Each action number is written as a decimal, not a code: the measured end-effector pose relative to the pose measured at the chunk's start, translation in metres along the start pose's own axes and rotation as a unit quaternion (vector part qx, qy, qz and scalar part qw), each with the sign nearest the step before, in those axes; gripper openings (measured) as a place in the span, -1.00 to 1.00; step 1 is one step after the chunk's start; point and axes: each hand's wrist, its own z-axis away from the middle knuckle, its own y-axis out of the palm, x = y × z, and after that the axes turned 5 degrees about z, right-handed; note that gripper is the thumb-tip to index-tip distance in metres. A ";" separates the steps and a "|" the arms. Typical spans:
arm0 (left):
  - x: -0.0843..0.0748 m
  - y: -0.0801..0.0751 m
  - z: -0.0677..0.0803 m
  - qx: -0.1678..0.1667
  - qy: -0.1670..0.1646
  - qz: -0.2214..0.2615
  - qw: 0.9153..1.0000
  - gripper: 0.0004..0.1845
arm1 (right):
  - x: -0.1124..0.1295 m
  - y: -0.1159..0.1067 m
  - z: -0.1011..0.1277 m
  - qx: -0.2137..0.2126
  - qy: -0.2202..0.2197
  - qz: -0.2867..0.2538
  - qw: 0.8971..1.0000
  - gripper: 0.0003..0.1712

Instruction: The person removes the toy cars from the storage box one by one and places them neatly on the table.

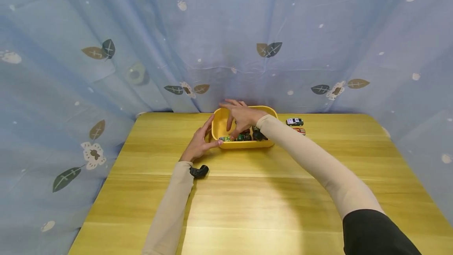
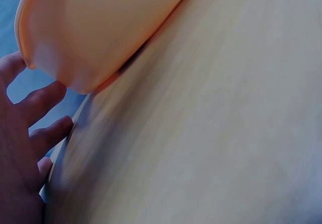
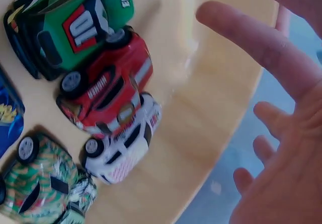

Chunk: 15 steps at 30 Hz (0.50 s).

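The left hand (image 1: 199, 145) touches the yellow bin (image 1: 247, 145) at its left end, fingers spread and fairly straight, likely steadying it on the desk (image 1: 247, 204). The right hand (image 1: 242, 117) hovers over the bin, thumb and fingers parted, apparently gripping nothing. Walls keep the toy cars (image 3: 108, 85) together inside; two others (image 1: 295, 122) sit just beyond its right end.

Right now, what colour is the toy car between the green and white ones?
That toy car is mostly red; it shows best in the right wrist view.
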 end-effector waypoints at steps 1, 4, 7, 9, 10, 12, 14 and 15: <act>-0.002 0.000 0.000 0.004 0.000 -0.001 1.000 0.13 | 0.000 0.002 -0.001 0.009 0.000 0.006 1.000 -0.67; -0.016 0.000 0.002 0.015 -0.004 -0.011 1.000 0.11 | 0.002 0.006 -0.002 0.032 0.000 0.021 0.999 -0.69; -0.035 -0.001 0.006 0.018 -0.009 -0.016 1.000 0.09 | 0.003 0.007 -0.003 0.039 -0.001 0.030 0.999 -0.69; -0.046 -0.001 0.009 0.012 -0.007 -0.019 1.000 0.08 | 0.004 0.007 -0.005 0.040 -0.003 0.031 0.999 -0.71; -0.047 -0.002 0.009 0.009 -0.007 -0.018 1.000 0.08 | 0.004 0.006 -0.005 0.041 -0.004 0.032 0.999 -0.72; -0.048 -0.002 0.009 0.006 -0.006 -0.019 1.000 0.07 | 0.004 0.006 -0.006 0.048 -0.005 0.031 0.998 -0.75; -0.044 -0.003 0.008 0.004 -0.004 -0.017 1.000 0.08 | 0.005 0.006 -0.007 0.055 -0.004 0.034 0.998 -0.76; -0.038 -0.003 0.006 0.004 -0.003 -0.018 1.000 0.09 | 0.005 0.006 -0.008 0.058 -0.003 0.036 0.998 -0.77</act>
